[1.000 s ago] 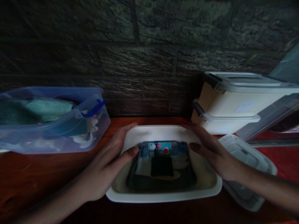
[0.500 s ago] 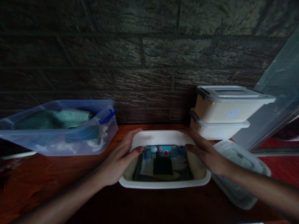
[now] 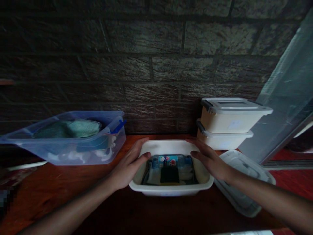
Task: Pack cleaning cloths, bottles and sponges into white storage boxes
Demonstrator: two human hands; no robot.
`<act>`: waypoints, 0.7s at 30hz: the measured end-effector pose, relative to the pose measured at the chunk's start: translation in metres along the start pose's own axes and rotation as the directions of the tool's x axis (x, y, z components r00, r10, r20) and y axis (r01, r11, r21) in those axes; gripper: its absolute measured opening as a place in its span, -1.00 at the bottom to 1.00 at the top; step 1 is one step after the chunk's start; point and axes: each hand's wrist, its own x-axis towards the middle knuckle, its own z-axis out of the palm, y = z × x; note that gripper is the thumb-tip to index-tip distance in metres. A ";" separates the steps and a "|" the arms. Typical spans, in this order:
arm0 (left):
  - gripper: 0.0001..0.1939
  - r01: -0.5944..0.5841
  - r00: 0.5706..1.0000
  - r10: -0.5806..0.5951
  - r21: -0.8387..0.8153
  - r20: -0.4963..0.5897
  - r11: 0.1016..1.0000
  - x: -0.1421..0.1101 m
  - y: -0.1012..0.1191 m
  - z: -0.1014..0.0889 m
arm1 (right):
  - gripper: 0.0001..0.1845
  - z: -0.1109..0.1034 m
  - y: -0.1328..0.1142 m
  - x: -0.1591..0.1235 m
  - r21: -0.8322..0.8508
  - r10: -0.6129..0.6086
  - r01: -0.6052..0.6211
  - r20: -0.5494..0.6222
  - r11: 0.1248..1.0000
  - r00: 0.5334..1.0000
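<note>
A white plastic box (image 3: 171,188) without its lid stands on the wooden table in front of me. My left hand (image 3: 133,164) grips its left side, thumb over the rim and fingers along the outside. On the opposite side my right hand (image 3: 211,161) holds the box the same way, its fingers partly hidden behind the wall. Inside lie a clear bottle (image 3: 170,161) with a blue label, on its side, and a dark sponge (image 3: 169,175) with a yellowish lower edge. Pale and dark items beneath them are hard to make out.
A clear bluish bin (image 3: 95,155) holding a green mesh item stands left on the wooden table (image 3: 97,204). Two lidded boxes (image 3: 232,122) are stacked at right, with a loose translucent lid (image 3: 244,178) before them. A brick wall (image 3: 151,68) rises behind.
The camera view has tilted up and shifted slightly, so the surroundings sit a little differently in frame. Both hands stay on the white box, whose front outer wall now shows more.
</note>
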 end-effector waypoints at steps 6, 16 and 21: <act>-0.46 -0.010 1.000 0.011 0.042 -0.024 0.999 0.002 0.005 -0.005 | -0.49 -0.007 0.000 -0.001 0.022 0.073 -0.072 -0.019 0.997 0.997; -0.75 -0.318 0.820 0.447 0.365 -0.358 0.875 -0.046 0.047 -0.045 | -0.53 -0.075 0.020 -0.044 -0.071 0.141 -0.143 -0.035 0.987 0.989; -0.68 -0.579 0.792 0.603 0.194 -0.099 0.792 -0.091 0.072 0.001 | -0.57 -0.095 0.030 -0.084 -0.226 0.183 -0.188 -0.041 0.956 0.982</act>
